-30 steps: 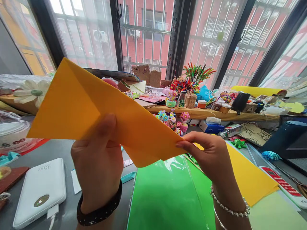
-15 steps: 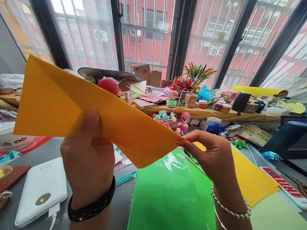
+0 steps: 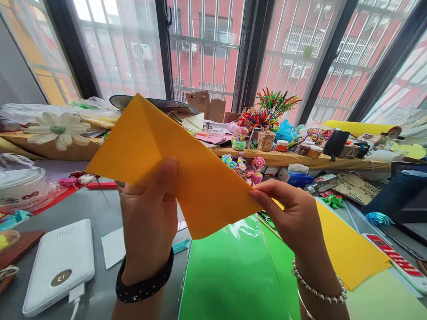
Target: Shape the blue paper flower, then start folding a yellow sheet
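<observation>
A folded sheet of orange-yellow paper [image 3: 200, 178] is held up in the air between both hands, its long folded edge sloping down to the right. My left hand [image 3: 150, 218] pinches it from below near the middle, thumb on the near face; the fingers behind are mostly hidden. At the lower right corner, my right hand [image 3: 292, 211] grips the paper between thumb and index finger. Underneath lies a glossy green sheet [image 3: 230, 275] on the desk. To the right, partly behind my right wrist, rest yellow paper sheets [image 3: 353, 249].
A white power bank [image 3: 62, 266] with a cable lies at the left, near a white paper piece [image 3: 112, 246]. Scissors [image 3: 265, 218] sit partly hidden behind the right hand. A cluttered shelf [image 3: 213, 153] runs below the windows. A laptop [image 3: 410, 200] stands at the right.
My left hand has moved right, bringing the paper's left end inward and tilting it more steeply. A white flower on the shelf is now uncovered. My right hand has hardly moved.
</observation>
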A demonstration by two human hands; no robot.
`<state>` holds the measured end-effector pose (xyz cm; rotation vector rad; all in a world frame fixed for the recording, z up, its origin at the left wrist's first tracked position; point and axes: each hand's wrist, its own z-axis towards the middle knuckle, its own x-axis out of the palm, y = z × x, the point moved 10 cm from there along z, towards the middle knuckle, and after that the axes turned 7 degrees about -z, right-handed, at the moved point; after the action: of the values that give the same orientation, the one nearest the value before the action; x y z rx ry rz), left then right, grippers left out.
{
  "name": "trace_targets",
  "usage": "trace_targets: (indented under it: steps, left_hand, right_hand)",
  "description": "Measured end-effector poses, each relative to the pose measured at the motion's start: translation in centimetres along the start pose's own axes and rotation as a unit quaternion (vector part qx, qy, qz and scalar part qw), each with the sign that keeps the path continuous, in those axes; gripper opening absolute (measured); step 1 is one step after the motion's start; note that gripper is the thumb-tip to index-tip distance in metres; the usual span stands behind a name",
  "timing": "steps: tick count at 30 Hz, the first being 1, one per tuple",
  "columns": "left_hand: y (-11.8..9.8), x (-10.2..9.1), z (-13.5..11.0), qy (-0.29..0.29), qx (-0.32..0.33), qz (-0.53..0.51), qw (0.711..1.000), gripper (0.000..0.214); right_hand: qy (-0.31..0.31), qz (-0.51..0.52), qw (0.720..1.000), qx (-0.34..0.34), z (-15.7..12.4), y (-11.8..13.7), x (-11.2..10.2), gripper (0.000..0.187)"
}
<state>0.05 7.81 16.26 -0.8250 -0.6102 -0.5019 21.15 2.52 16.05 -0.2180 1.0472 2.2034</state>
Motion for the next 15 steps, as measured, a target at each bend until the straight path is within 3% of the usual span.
trace_targets:
  steps: [4,6,9,15]
  left_hand:
    - [0.7,0.8,0.0,0.053,-0.046,-0.008,0.997,0.018]
    - [1.8,1.3,-0.1,0.104,-0.11,-0.004,0.988,0.036]
    - [3.5,1.5,-0.5,0.177,-0.197,0.054,0.963,0.039]
    - [5.8,1.1,-1.5,0.261,-0.271,0.2,0.904,0.024]
  right_hand:
    - [-0.029,0.045,0.997,0.057,0.1,-2.0,-0.4,0.016]
    - [-0.038,0.088,0.992,0.087,0.2,-3.2,-0.3,0.019]
    - [-0.048,0.136,0.983,0.118,0.5,-4.6,-0.2,0.02]
    - [-0.037,0.179,0.973,0.141,0.7,-5.5,0.4,0.021]
